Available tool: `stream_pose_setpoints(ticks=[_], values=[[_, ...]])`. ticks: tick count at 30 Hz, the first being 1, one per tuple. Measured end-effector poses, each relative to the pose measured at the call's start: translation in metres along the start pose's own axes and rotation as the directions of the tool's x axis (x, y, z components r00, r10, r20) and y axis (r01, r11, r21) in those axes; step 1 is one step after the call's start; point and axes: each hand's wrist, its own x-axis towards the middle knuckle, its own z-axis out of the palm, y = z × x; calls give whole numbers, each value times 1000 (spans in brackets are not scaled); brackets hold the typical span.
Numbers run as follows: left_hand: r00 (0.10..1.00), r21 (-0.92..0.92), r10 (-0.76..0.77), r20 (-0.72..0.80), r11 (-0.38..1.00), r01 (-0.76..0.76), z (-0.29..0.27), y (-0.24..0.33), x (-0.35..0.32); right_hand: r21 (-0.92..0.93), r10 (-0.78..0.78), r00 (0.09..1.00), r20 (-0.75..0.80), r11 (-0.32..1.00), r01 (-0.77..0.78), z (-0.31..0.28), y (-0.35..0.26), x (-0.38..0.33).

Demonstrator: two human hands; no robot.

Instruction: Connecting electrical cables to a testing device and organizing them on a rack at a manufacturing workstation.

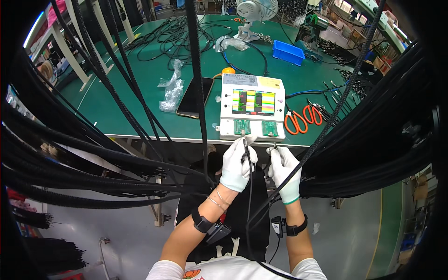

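Head view: our left hand (237, 163) pinches a black cable (246, 145) at the front edge of the white tester (253, 103); our right hand (284, 170) grips another cable end (275, 146).

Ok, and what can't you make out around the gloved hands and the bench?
All in the head view:
Cable plug: the left hand partly hides it; whether it is seated is unclear.
Connector tip at the right hand: too small to tell its shape.
Phone: a hanging cable covers part.
Fan: cut off by the upper edge.
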Motion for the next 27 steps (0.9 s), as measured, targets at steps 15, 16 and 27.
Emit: stream_pose_setpoints(ticks=[15, 16, 27], values=[[985, 807, 111, -131, 589, 41, -38, 19, -25, -246, -255, 967, -26, 939, 241, 8, 15, 13], [985, 835, 134, -108, 551, 16, -42, 18, -27, -305, -294, 956, -21, 912, 274, 8, 16, 14], [963, 971, 129, 238, -4, -240, -57, -2, -68, -281, -163, 987, 4, 947, 158, 11, -15, 21]])
